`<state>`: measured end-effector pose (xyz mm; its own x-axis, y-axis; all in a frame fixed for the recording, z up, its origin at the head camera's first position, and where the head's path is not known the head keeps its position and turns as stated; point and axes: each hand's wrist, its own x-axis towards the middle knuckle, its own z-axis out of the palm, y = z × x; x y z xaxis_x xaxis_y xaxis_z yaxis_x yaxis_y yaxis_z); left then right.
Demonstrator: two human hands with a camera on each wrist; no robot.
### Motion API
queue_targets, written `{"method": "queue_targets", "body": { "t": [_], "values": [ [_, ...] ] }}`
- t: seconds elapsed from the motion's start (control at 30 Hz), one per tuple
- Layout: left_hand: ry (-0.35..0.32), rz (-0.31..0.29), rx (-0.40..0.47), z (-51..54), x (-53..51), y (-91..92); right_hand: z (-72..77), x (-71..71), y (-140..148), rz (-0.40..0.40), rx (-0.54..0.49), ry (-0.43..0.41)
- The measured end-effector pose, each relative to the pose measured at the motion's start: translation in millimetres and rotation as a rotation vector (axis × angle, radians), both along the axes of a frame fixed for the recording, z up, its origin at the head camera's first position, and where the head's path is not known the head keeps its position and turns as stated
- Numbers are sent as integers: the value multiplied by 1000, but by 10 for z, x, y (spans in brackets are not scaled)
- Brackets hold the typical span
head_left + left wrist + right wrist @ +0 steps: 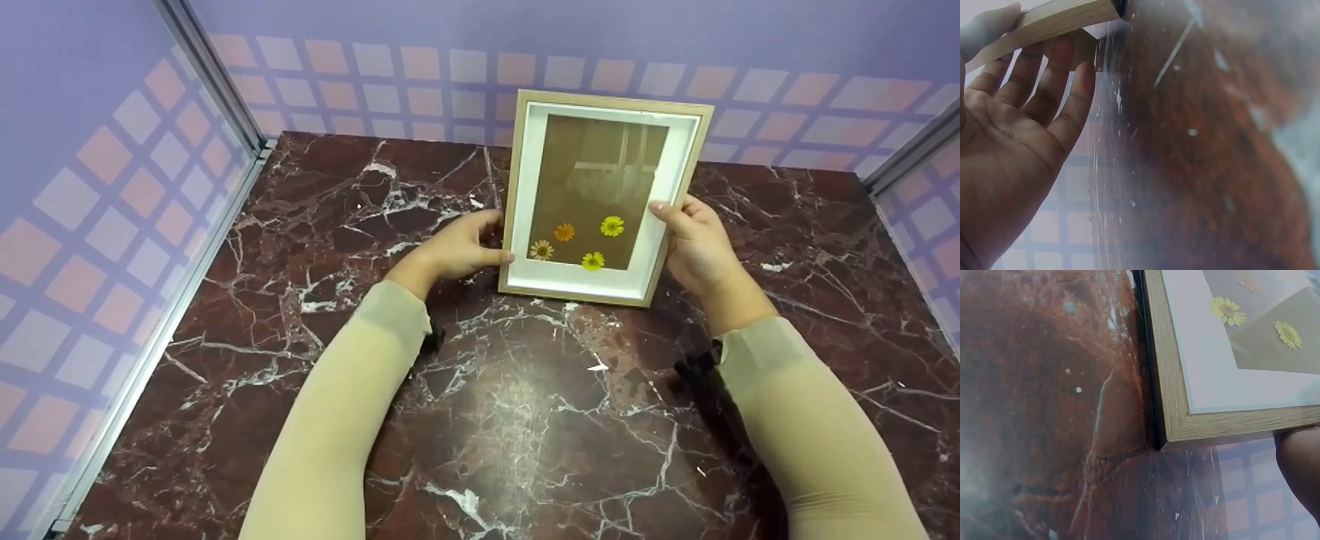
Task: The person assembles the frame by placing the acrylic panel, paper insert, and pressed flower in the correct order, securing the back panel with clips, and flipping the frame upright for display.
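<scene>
A picture frame (pixel 510 187) with a light wooden rim and white mat stands tilted back on the marbled table. Several small pressed flowers (pixel 593 261), yellow, orange and pale, lie low on its brown backing. My left hand (pixel 461 244) grips the frame's left edge, thumb at the front and fingers behind; the left wrist view shows those fingers (pixel 1036 84) under the wooden edge. My right hand (pixel 697 244) holds the right edge, its thumb over the front. In the right wrist view the frame's lower corner (pixel 1171 427) shows close to the tabletop, with part of that hand at the right edge.
The dark red marbled table (pixel 480 450) has white veins and small white scraps (pixel 598 367) on it. Purple panels with pink and white squares (pixel 375 60) stand behind and at both sides, joined by metal posts (pixel 214 67).
</scene>
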<state>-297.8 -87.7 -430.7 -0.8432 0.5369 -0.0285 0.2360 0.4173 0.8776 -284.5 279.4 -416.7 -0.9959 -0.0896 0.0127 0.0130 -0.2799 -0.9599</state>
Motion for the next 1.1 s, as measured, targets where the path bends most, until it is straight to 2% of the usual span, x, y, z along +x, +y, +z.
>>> {"method": "queue_targets", "body": {
  "t": [0.23,0.37,0.6,0.77,0.9,1.1],
  "values": [
    [-34,10,61,-24,-5,11,-11,-27,-18,-2,-36,-23],
    [-72,43,61,-36,-14,19,-43,-48,-23,-13,-33,-16],
    [-142,80,50,-19,-2,38,-71,-85,-30,-25,93,-46],
    [-180,73,32,-19,24,38,-96,-107,-45,-9,141,-104],
    [-152,73,24,-39,23,15,-100,-105,-52,-11,147,-89],
    [-79,64,43,-17,14,-21,-79,-73,-100,-61,76,29]
  ]
}}
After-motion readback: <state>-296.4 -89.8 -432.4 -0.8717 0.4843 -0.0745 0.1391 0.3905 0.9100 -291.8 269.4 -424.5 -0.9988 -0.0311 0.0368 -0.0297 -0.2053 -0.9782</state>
